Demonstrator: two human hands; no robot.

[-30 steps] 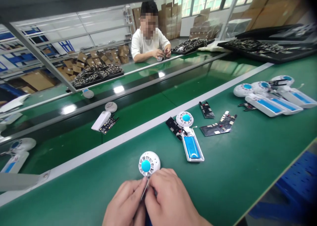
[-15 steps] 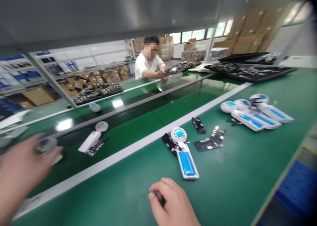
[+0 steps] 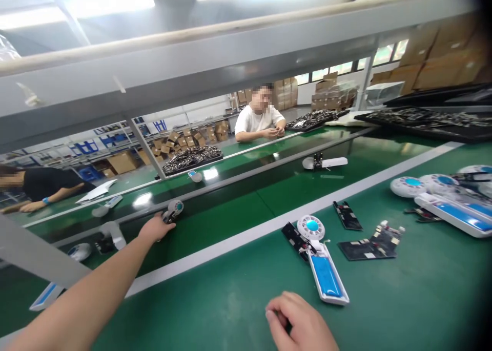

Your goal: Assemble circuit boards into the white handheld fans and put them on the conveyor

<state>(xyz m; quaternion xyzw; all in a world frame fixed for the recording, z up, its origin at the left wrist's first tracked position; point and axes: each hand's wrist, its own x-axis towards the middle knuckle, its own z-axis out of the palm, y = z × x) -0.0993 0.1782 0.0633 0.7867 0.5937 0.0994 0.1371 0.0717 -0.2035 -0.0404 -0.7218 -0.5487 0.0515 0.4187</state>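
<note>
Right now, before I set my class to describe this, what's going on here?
The person's left hand stretches out over the dark green belt, holding a small white fan with a blue hub. The right hand is loosely curled over the near worktop, with nothing visible in it. Beyond it lies an opened white housing with a blue insert, near loose dark circuit boards. Across the belt, a co-worker in white sits with both hands together.

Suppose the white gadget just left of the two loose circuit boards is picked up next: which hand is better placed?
Probably the right hand: it is close to that white gadget and looks empty. The left hand is stretched out over the green belt and seems to hold another gadget.
</note>
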